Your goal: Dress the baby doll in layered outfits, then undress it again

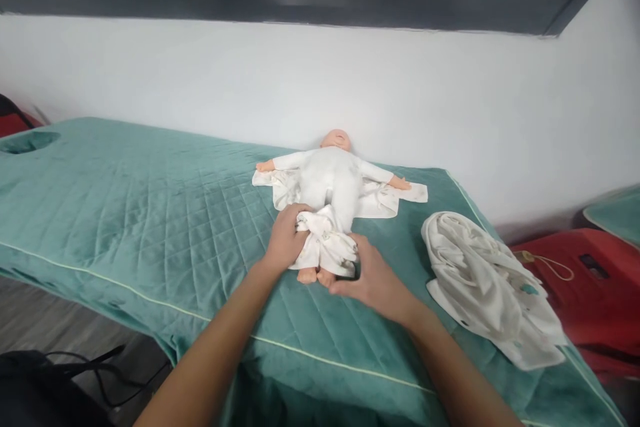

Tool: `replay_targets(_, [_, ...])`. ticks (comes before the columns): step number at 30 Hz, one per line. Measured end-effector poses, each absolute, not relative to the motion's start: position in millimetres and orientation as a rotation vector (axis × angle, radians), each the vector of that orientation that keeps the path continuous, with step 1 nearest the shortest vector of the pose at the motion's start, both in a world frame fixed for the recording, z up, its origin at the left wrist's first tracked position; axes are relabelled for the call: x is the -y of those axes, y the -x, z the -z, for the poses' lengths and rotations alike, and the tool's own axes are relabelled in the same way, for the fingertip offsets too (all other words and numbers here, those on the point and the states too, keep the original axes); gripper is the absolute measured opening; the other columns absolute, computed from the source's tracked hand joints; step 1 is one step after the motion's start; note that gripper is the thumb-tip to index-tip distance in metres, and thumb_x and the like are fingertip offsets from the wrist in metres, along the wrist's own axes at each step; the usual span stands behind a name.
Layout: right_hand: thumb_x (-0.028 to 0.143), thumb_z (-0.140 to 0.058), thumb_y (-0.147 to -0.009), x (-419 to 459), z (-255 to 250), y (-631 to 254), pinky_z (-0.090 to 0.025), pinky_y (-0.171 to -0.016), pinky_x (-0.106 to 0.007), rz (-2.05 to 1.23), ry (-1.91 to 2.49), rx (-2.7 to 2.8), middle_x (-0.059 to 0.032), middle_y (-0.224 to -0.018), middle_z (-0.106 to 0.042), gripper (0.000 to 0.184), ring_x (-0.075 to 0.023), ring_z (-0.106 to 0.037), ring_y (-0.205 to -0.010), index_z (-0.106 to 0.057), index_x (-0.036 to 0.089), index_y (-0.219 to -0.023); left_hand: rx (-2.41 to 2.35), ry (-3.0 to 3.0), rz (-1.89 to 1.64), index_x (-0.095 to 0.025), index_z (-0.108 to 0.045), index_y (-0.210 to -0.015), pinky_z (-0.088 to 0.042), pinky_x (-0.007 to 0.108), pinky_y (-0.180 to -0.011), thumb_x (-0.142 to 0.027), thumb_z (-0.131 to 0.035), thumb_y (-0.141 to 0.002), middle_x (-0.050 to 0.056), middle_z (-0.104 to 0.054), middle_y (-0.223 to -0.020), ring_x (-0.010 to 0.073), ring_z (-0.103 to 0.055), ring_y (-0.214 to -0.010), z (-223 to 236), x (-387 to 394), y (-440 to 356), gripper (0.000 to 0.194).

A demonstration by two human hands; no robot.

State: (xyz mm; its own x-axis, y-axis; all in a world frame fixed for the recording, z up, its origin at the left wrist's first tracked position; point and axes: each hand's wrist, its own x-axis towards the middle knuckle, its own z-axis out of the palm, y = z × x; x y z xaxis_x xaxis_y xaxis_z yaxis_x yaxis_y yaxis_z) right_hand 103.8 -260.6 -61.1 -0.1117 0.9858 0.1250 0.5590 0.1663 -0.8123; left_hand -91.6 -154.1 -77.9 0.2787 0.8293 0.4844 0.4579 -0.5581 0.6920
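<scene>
**Limp garment, doll's lower legs**

Crumpled white patterned cloth garment (pixel 325 240) surrounds the lower legs of a white-bodied baby doll (pixel 333 170) on a green quilted cover (pixel 200 213). Left hand (pixel 286 237): fingers pinch its upper edge. Right hand (pixel 380 283): thumb and forefinger spread at its opposite side. Judged light, soft; best gripped at both side edges.
</scene>
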Motion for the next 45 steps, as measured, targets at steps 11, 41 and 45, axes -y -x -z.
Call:
replay_targets(11, [0.047, -0.076, -0.065, 268, 66, -85, -0.040, -0.099, -0.051, -0.391, 1.611, 1.884, -0.0130, -0.121, -0.060, 0.075, -0.0365, -0.055, -0.116, -0.046, 0.022, -0.129, -1.066, -2.176, -0.733, -0.025, -0.050, -0.133, -0.046, 0.039, -0.099, -0.044, -0.071, -0.078, 0.009, -0.059, -0.131, 0.0276, -0.057, -0.118, 58, 217, 137, 0.061])
replay_targets(41, [0.061, -0.064, -0.079, 313, -164, -104, -0.043, -0.070, -0.028, -1.312, 1.220, 2.540, -0.0029, -0.090, -0.066, 0.044, -0.0178, -0.058, -0.079, -0.068, 0.019, -0.092, -0.685, -2.148, 0.288, -0.027, -0.069, -0.109, -0.051, 0.030, -0.078, -0.042, -0.081, -0.060, 0.003, -0.071, -0.112, 0.0274, -0.063, -0.102, -179, 262, 164, 0.053])
replay_targets(45, [0.069, -0.047, -0.086, 317, -220, -98, -0.045, -0.071, -0.031, -1.129, 1.246, 2.523, -0.0060, -0.083, -0.067, 0.057, -0.0185, -0.057, -0.074, -0.071, 0.017, -0.085, -0.844, -2.468, 0.161, -0.025, -0.072, -0.099, -0.045, 0.027, -0.070, -0.050, -0.071, -0.069, 0.003, -0.072, -0.101, 0.0229, -0.063, -0.087, -239, 272, 155, 0.039])
